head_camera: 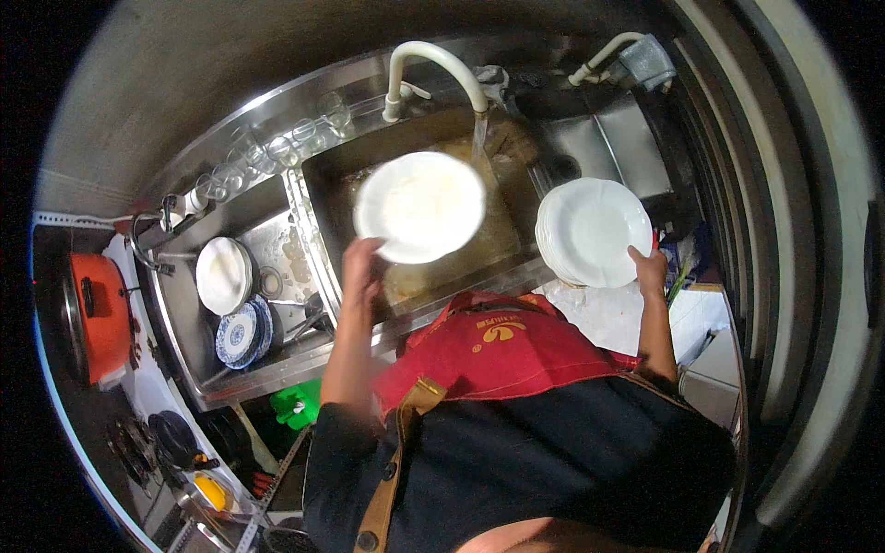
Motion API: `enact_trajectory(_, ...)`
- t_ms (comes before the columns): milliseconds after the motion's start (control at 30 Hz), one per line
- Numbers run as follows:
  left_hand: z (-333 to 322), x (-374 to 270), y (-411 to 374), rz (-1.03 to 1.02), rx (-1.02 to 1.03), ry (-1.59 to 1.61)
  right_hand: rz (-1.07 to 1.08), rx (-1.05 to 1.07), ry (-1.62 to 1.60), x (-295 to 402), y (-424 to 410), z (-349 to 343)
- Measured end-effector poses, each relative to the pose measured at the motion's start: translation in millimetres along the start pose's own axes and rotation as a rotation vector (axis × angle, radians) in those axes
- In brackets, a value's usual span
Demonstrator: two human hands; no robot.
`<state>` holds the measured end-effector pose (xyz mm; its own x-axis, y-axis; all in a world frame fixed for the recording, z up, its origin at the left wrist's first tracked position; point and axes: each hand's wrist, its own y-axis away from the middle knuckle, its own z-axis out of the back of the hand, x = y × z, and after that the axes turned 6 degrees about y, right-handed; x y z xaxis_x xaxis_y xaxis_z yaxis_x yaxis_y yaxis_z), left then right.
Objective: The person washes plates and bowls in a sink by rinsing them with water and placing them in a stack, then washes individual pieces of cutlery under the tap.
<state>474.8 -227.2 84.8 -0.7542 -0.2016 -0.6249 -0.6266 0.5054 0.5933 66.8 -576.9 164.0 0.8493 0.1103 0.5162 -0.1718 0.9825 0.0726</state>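
Note:
My left hand (362,272) grips the near edge of a white plate (420,207), which is raised over the middle basin of the steel sink (304,242). Blur softens the rim of that plate. To its right, water runs from a white gooseneck faucet (442,59) into brownish water in the basin. A stack of white plates (594,231) with wavy rims stands at the basin's right edge. My right hand (650,268) has its thumb on the top plate of this stack and its other fingers out of sight at the rim.
In the left basin are white plates (222,275) and blue-patterned plates (238,333). Several drinking glasses (266,155) line the back ledge. A second faucet (608,55) stands at the back right, and a red-orange pot (104,318) sits far left.

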Motion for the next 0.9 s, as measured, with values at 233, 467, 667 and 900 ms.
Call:
enact_trajectory(233,-70.7,107.3,-49.3,0.241,0.32,0.393,0.132,0.016,0.494,-9.8,-6.6,5.6)
enact_trajectory(467,-94.7,66.8,-57.5,-0.061,0.096,0.318,-0.218,0.346,0.393,40.1,3.3,18.7)
enact_trajectory(667,-72.9,30.0,-47.3,-0.041,-0.066,0.21,0.368,-0.054,0.456,56.4,-36.7,-4.5)
enact_trajectory(900,-47.5,54.7,-33.9,0.157,0.203,0.549,-0.163,0.883,-0.671,217.5,-6.4,-126.6)
